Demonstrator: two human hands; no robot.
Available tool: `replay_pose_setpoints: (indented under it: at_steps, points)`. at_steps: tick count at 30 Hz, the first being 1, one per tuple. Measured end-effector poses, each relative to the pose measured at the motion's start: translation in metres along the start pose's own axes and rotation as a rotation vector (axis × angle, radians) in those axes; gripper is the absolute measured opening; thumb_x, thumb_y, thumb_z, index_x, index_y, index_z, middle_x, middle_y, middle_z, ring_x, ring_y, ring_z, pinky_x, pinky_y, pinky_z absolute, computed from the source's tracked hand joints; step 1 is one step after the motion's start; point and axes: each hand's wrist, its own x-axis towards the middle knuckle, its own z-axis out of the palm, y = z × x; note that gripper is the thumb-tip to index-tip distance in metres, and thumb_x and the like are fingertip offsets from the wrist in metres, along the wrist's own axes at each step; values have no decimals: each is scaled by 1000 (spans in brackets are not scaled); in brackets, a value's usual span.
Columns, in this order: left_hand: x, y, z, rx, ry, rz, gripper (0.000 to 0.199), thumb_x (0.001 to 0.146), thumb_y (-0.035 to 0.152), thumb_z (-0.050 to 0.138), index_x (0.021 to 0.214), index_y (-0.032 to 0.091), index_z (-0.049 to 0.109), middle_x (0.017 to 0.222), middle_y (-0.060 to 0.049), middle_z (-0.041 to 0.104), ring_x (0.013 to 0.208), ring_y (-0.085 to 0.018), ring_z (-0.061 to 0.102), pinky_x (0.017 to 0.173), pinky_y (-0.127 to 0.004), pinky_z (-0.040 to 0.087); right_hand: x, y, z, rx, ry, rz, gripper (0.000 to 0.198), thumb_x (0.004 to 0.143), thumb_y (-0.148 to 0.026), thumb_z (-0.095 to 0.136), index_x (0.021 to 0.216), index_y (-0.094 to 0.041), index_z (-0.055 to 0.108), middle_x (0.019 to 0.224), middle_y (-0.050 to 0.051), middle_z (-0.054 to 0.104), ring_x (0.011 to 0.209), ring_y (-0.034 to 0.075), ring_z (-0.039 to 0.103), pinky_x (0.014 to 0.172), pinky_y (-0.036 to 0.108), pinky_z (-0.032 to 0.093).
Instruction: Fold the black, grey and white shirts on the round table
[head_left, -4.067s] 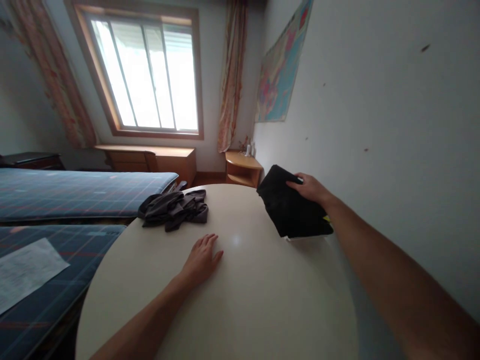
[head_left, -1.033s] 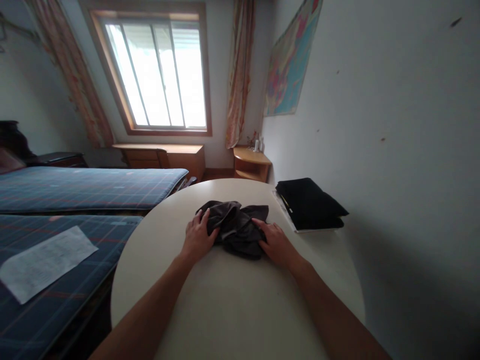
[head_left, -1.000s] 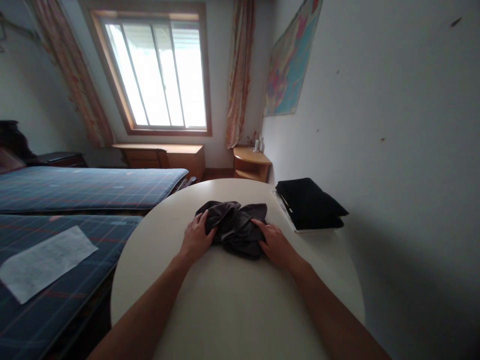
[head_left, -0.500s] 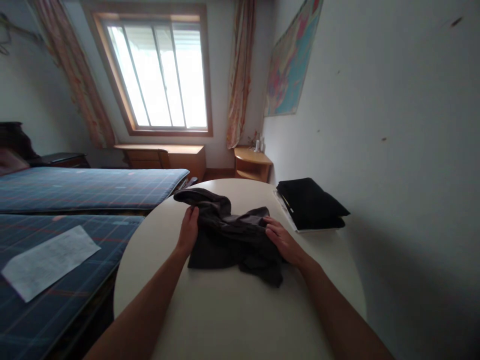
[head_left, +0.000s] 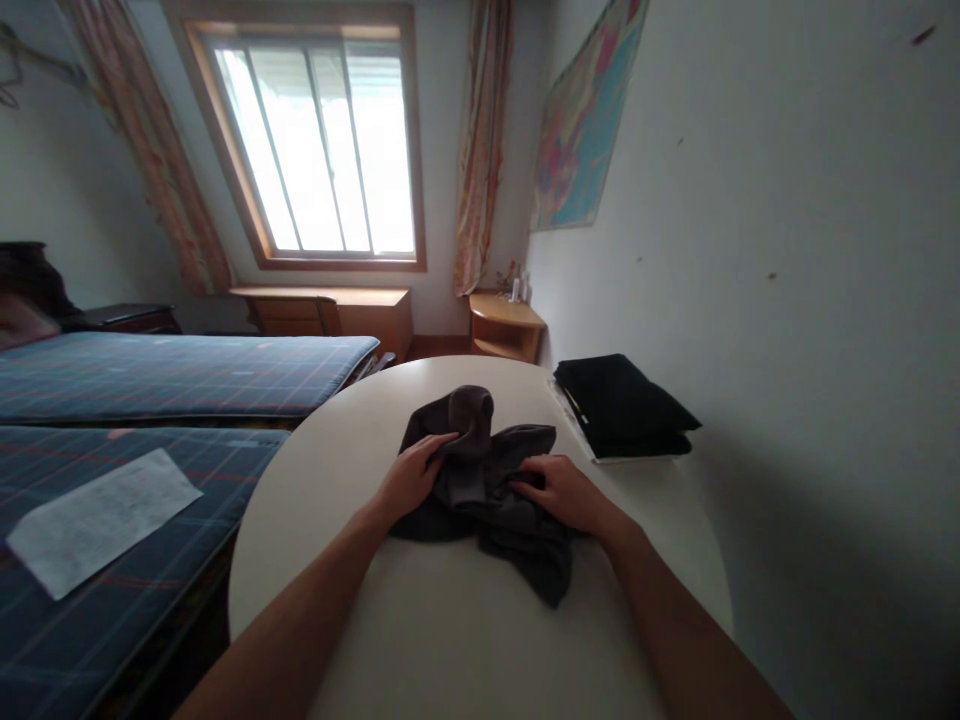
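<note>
Dark cloth (head_left: 469, 490) lies crumpled between left fingers (head_left: 429, 450) and right fingers (head_left: 537, 466), both gripping it; gentle, even tension seems best.

The head view looks forward, down over the table (head_left: 480, 640).

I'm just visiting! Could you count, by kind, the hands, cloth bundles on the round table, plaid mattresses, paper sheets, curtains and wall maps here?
Hands: 2 (left hand, right hand)
Cloth bundles: 2 (crumpled dark grey cloth, folded black cloth)
Plaid mattresses: 2 (far mattress, near mattress)
Paper sheets: 1
Curtains: 2 (left curtain, right curtain)
Wall maps: 1
Total: 10
</note>
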Motion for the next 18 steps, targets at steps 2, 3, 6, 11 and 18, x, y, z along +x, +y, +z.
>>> replay_pose_setpoints:
  at_steps: [2, 3, 6, 11, 18]
  points:
    - [3, 1, -6, -35, 79, 10, 40, 97, 25, 42, 131, 24, 61, 131, -6, 65, 123, -22, 59, 109, -39, 45, -1, -2, -1, 91, -30, 7, 35, 90, -50, 57, 78, -20, 70, 73, 2, 68, 69, 18, 59, 66, 28, 45]
    - [5, 1, -9, -41, 127, 10, 39, 97, 26, 41, 130, 24, 62, 131, -6, 66, 123, -22, 59, 110, -39, 44, -2, -3, -1, 161, -23, 18, 35, 90, -50, 55, 78, -19, 68, 70, 0, 66, 66, 16, 57, 63, 27, 44]
    - [8, -5, -20, -33, 276, -51, 38, 96, 29, 42, 128, 22, 63, 130, -6, 66, 123, -22, 59, 111, -41, 43, -4, 3, -4, 404, 141, 105, 34, 88, -51, 53, 76, -20, 61, 61, -3, 56, 56, 13, 48, 52, 24, 36]
    - [8, -27, -30, 18, 462, -252, 40, 96, 35, 44, 127, 17, 62, 130, -11, 66, 123, -27, 59, 111, -45, 42, -1, 28, -11, 526, 667, 280, 34, 84, -49, 48, 64, -22, 48, 55, -3, 50, 54, 14, 46, 52, 25, 38]
    - [3, -30, -11, 36, 279, -460, 59, 95, 47, 47, 143, 12, 46, 143, -19, 55, 134, -31, 51, 114, -49, 37, 5, 46, 3, 437, 657, 272, 64, 86, -56, 55, 138, -20, 46, 129, 16, 63, 114, 28, 63, 95, 44, 50]
